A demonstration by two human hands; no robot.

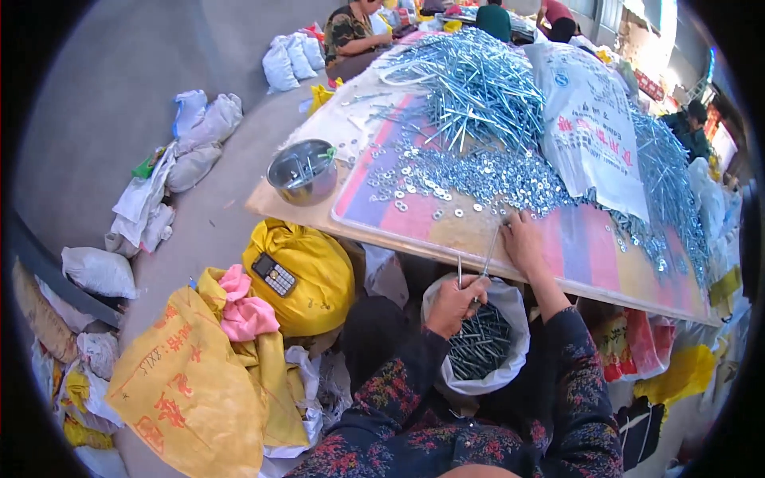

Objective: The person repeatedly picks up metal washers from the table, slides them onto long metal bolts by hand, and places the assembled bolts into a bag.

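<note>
My left hand (454, 305) is closed around several long metal bolts, above a white sack (516, 349) packed with dark bolts (480, 344). One long bolt (492, 253) slants up from it toward my right hand (523, 243). At the table's near edge, the right fingers are bent together beside the spread of small washers (470, 177); whatever is between them is hidden. Behind the washers rises a big heap of long silvery bolts (478, 88). A white printed sack (586, 119) lies over the heap's right side.
On the table's left corner stands a metal bowl (303, 182) with a few bolts inside. A mobile phone (273, 275) rests on a yellow sack (315, 307) beside my left knee. Pink cloth (245, 307) and white sacks (203, 131) are on the left. Other people (355, 36) sit farther back.
</note>
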